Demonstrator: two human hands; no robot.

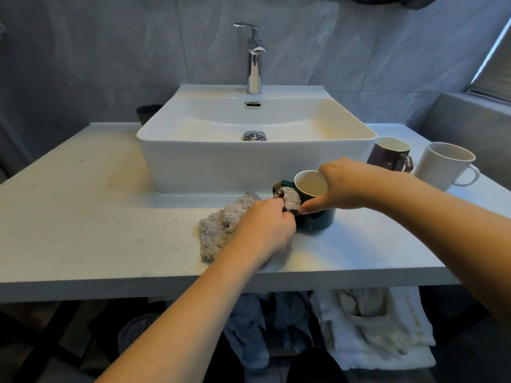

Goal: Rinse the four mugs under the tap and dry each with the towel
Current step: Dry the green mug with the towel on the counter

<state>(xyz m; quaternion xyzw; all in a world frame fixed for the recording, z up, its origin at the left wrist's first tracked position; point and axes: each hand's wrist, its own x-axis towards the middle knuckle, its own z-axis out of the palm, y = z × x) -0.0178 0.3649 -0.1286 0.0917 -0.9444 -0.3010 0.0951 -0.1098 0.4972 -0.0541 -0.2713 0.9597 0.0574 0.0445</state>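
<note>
Grey marble tiles back a white counter (83,217) with a basin (254,150) on it and a chrome tap (254,59) at twelve o'clock. Just in front of the basin, at its five o'clock corner, a dark green mug (318,221) stands upright on the counter, mouth up. The right hand (345,186) comes over it from three o'clock, fingers curled over the far rim and thumb pressed on the near wall, so it clamps the mug steady. The left hand (265,225) comes from seven o'clock and pinches a bunched grey towel (218,230), pressing one fold against the mug's outer wall beside the handle, which points to about ten o'clock; the rest of the towel trails on the counter toward eight o'clock.

So the towel sits on the mug's left side and the holding grip on its right, the mug's axis vertical between them. To my eye the drying of this mug is under way, and wiping round it likely needs the right hand to turn it toward the towel.

A brown mug (388,154) and a white mug (442,165) wait at two o'clock, well apart from the hands; a fourth dark cup (148,113) stands behind the basin at ten o'clock.
</note>
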